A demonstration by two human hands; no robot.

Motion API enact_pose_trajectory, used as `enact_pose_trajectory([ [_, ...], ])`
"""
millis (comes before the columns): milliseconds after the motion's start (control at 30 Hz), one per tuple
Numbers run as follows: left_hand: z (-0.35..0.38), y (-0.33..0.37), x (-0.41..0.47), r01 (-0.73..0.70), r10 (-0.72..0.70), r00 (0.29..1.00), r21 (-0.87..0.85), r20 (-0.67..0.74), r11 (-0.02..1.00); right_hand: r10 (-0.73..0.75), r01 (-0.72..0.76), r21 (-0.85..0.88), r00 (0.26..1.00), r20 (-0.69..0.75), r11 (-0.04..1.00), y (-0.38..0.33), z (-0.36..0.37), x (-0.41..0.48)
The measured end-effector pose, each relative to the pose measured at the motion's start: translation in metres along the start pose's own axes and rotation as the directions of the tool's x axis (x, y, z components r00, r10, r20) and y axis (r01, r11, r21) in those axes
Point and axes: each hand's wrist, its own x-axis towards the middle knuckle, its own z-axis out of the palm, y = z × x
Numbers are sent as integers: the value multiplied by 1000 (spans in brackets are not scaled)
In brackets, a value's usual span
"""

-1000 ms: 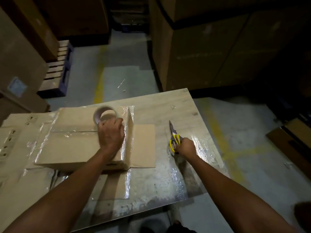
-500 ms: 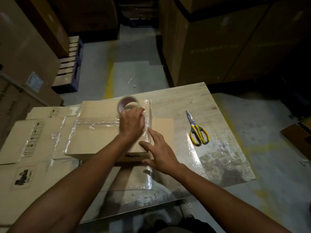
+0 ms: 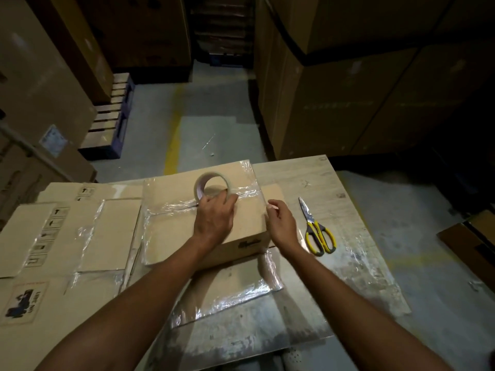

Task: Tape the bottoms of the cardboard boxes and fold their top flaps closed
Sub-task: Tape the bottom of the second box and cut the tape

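A cardboard box [image 3: 171, 231] lies bottom up on the wooden table [image 3: 308, 178], with clear tape running across its middle seam. My left hand [image 3: 214, 218] rests on top of the box and grips a roll of clear tape [image 3: 211, 183] that stands on edge. My right hand [image 3: 282, 223] is at the box's right edge, thumb and fingers pinching the clear tape end there. The box's flaps spread flat on the table at the front and the right.
Yellow-handled scissors [image 3: 316, 231] lie on the table right of the box. Flattened cardboard boxes [image 3: 53, 250] cover the table's left part. Tall stacked cartons [image 3: 348, 89] stand behind the table, a pallet [image 3: 112, 121] at the far left, more cardboard [image 3: 471, 236] on the floor at right.
My right hand let go of the scissors, left them on the table, and came to the box's right edge. My left hand kept hold of the tape roll on the box.
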Motion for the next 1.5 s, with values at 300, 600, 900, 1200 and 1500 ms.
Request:
enact_pose_trajectory([
  [300,4,1,1,72,-72,997,-9,-16,997,37,-2,142,968,-248,990,22,39,-8],
  [600,-1,5,0,88,-88,996,-26,-18,996,80,-109,81,950,301,991,27,-4,6],
  [900,1,7,1,140,-139,989,11,-44,990,25,50,-291,969,248,955,-23,32,62],
  [1200,5,6,3,134,-132,988,20,-75,991,64,-18,-112,905,421,994,-9,19,75],
  [1500,-29,3,35,537,-709,703,-610,-58,582,-361,393,-290,919,158,873,-43,42,27],
])
